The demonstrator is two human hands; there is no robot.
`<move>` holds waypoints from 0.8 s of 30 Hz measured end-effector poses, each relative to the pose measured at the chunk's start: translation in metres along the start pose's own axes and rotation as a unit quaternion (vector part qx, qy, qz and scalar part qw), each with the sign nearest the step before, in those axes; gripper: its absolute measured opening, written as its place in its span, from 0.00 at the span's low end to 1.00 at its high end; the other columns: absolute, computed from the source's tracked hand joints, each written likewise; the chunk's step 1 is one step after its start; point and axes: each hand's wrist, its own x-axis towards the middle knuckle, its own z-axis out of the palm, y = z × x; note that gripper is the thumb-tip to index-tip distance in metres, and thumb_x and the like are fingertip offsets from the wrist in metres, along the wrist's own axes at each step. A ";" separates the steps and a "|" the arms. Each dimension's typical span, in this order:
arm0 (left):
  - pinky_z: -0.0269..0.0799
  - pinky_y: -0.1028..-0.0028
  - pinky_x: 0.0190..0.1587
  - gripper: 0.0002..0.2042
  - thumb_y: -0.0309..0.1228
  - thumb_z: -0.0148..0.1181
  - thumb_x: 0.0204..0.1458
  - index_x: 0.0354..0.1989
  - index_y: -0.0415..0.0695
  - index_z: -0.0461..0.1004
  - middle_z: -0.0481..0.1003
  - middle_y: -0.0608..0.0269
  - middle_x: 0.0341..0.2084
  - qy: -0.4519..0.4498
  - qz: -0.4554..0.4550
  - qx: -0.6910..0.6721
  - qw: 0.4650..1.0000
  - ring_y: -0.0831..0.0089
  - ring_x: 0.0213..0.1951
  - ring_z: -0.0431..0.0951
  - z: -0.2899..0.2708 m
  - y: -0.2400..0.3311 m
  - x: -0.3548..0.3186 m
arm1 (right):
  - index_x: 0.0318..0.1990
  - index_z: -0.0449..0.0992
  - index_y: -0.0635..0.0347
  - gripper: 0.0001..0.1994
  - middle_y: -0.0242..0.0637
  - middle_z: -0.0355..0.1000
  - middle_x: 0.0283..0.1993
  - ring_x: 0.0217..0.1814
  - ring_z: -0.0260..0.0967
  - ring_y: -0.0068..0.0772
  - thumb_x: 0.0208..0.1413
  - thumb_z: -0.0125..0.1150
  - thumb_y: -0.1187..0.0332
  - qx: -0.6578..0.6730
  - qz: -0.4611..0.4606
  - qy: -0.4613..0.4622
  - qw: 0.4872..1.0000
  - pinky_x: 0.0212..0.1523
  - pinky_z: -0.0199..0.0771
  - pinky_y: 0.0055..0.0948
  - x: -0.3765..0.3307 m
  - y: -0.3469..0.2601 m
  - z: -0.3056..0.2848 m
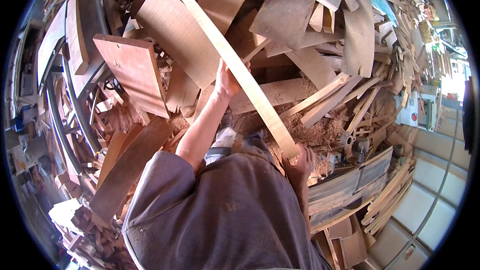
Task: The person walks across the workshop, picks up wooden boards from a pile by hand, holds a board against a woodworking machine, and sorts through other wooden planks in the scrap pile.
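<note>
Both hands grip one long pale plank (240,72) that runs from about 11 o'clock down to 5 o'clock across the middle of the view. Left hand (227,81), arm stretched out ahead, is wrapped around the plank's left edge near mid-length, fingers curled over the face. Right hand (299,162), close to the body at about 4 o'clock, clasps the plank's near end, fingers closed around it. The plank's far end lies over a heap of offcuts (300,15) filling the top of the view from 10 to 2 o'clock. At 10 o'clock a reddish-brown board (132,72) leans in the pile, well left of the plank. A darker board (127,170) slants at 8 o'clock beside the person's grey garment (220,220). Sawdust (320,130) lies heaped at 3 o'clock, just right of the plank. Stacked long strips (350,190) sit at 4 o'clock, near the right hand.
</note>
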 end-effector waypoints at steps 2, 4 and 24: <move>0.73 0.56 0.51 0.34 0.65 0.40 0.60 0.50 0.44 0.71 0.76 0.48 0.43 0.014 -0.010 0.014 1.000 0.54 0.46 0.76 0.004 -0.012 0.004 | 0.49 0.72 0.64 0.26 0.51 0.75 0.43 0.46 0.72 0.56 0.40 0.72 0.65 -0.020 0.018 0.020 0.999 0.47 0.72 0.49 -0.006 0.001 0.000; 0.73 0.55 0.52 0.33 0.65 0.40 0.60 0.52 0.46 0.70 0.76 0.49 0.43 0.029 -0.020 0.054 0.998 0.54 0.46 0.76 0.014 -0.031 -0.002 | 0.50 0.71 0.62 0.26 0.51 0.74 0.45 0.47 0.71 0.57 0.43 0.70 0.63 -0.032 0.142 -0.066 0.987 0.48 0.72 0.49 -0.017 0.011 0.003; 0.60 0.65 0.65 0.29 0.43 0.60 0.60 0.63 0.37 0.63 0.69 0.56 0.56 -0.308 -0.237 0.587 0.711 0.64 0.59 0.68 0.126 -0.203 -0.040 | 0.53 0.74 0.62 0.28 0.47 0.79 0.43 0.43 0.78 0.39 0.44 0.73 0.61 0.255 0.492 0.108 0.825 0.43 0.77 0.34 -0.080 0.019 0.017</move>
